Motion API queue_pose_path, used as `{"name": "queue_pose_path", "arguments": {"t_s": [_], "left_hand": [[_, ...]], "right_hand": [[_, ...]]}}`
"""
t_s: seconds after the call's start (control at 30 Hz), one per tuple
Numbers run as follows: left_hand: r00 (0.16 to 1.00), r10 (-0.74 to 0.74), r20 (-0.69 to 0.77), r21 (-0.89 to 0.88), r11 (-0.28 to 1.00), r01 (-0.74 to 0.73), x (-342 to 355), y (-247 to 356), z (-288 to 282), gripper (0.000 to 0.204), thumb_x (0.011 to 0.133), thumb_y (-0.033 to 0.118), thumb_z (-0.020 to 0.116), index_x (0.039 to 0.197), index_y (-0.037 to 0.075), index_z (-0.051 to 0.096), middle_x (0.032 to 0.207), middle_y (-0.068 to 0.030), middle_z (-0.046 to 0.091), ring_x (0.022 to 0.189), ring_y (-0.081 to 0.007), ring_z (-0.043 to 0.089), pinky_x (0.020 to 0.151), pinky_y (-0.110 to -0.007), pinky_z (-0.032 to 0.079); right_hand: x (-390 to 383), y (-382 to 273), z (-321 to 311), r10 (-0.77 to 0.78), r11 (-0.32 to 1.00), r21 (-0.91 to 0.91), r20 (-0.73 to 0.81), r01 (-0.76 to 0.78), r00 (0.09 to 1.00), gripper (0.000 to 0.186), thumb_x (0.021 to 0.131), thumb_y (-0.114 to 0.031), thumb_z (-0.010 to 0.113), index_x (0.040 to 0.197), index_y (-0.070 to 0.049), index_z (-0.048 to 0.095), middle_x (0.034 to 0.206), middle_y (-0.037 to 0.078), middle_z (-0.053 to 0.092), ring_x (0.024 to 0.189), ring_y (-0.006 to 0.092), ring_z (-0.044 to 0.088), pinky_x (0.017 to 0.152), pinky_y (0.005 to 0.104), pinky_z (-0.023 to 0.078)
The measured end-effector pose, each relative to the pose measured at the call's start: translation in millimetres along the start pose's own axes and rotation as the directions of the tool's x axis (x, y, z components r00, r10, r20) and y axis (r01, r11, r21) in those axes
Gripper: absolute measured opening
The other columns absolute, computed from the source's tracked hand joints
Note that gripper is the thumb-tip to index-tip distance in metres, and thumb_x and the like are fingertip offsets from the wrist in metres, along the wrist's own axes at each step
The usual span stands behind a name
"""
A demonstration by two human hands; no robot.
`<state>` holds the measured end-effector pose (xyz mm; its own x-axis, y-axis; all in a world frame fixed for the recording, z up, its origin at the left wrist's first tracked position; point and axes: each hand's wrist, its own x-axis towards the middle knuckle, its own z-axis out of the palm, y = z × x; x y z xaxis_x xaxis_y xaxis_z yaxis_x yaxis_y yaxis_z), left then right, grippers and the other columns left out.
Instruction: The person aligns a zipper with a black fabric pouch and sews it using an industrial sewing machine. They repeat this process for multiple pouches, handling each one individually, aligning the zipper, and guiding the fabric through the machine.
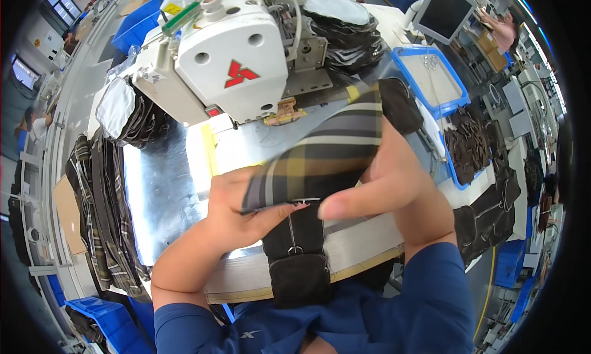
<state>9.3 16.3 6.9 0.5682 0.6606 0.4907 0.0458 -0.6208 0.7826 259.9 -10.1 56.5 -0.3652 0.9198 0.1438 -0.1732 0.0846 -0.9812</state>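
Striped cloth: the plaid piece (326,151) is raised in front of the sewing machine (237,58), above the near part of the shiny metal bed (160,200), between the two hands; its upper part is blurred.
Cloth's long axis: slanting — from the left hand at lower left up to a narrower end at upper right, beside a dark fabric piece (401,104).
Left hand: the left hand (234,209) pinches the cloth's lower-left end, thumb along the near edge, so most of the cloth lies up and to the right of this grip.
Right hand: the right hand (400,181) is at the cloth's right edge, thumb pointing left and apart from the other thumb; its fingers are mostly hidden — whether they grasp, I cannot tell.
Nearer hand: the left is closer to the needle area below the machine head; the right is closer to the cloth's upper end.
Dark strap: a strap with a metal ring (292,234) runs from under the cloth's near edge over the table edge (363,249) toward the person; whether it is joined to the cloth is unclear.
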Motion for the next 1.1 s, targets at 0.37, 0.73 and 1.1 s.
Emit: {"name": "queue_pose_path", "arguments": {"t_s": [0.37, 0.73, 1.1], "left_hand": [[0.994, 0.093, -0.048, 0.181, 0.98, -0.083, -17.6, -6.3, 9.7, 0.045, 0.075, 0.01, 0.096, 0.116, 0.006, 0.08, 0.104, -0.0151, 0.08, 0.088, -0.031, 0.078, 0.076, -0.037, 0.061], [0.833, 0.52, 0.189, 0.787, 0.427, -0.446, -16.8, 22.7, 2.1, 0.03, 0.08, 0.014, 0.083, 0.109, 0.018, 0.083, 0.105, 0.0058, 0.068, 0.096, -0.0157, 0.06, 0.085, -0.033, 0.04], [0.838, 0.471, 0.276, 0.797, 0.375, -0.473, -27.0, 31.2, 6.2, 0.033, 0.075, 0.007, 0.086, 0.107, 0.011, 0.082, 0.098, 0.002, 0.065, 0.089, -0.0171, 0.059, 0.073, -0.035, 0.041]], "right_hand": [[3.5, 6.5, 8.0, 0.228, 0.971, 0.077, -0.025, -0.226, 0.973, 0.083, 0.079, 0.0, 0.094, 0.15, 0.003, 0.052, 0.14, 0.012, 0.067, 0.127, 0.0183, 0.064, 0.107, 0.0369, 0.054], [7.8, 15.7, 6.4, 0.16, 0.964, -0.221, 0.036, -0.148, 0.986, 0.078, 0.084, -0.004, 0.091, 0.151, 0.003, 0.049, 0.14, 0.01, 0.066, 0.123, 0.0178, 0.063, 0.106, 0.0366, 0.052], [2.0, 26.4, 7.9, -0.142, 0.867, -0.467, 0.104, 0.174, 0.984, 0.041, 0.091, -0.023, 0.081, 0.124, 0.0, 0.072, 0.104, 0.023, 0.076, 0.093, 0.047, 0.068, 0.085, 0.0506, 0.056]]}}
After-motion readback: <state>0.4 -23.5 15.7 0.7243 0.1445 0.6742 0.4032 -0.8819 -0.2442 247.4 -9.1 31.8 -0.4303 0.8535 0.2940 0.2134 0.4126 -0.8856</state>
